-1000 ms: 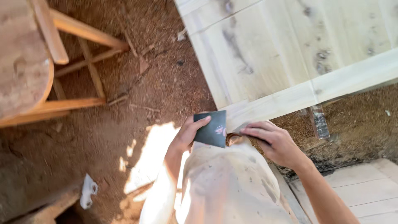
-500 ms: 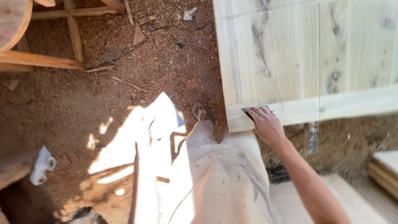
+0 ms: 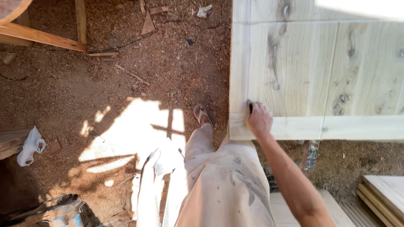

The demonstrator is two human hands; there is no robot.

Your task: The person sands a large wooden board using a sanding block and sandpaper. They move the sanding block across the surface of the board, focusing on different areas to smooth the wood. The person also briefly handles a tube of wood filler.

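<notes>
Pale plank worktop over a sawdust floor

The worktop (image 3: 294,71) is made of light wooden boards with dark knots, framed by a rail along its near edge and another down its left edge; at the near left corner a hand (image 3: 259,120) presses a small dark sheet (image 3: 250,107) flat on the wood. The floor (image 3: 126,84) is reddish sawdust, strewn with wood scraps (image 3: 147,25) near the far edge, a crumpled white bag (image 3: 30,146) at the left, and stacked boards (image 3: 385,193) at the near right corner.
</notes>
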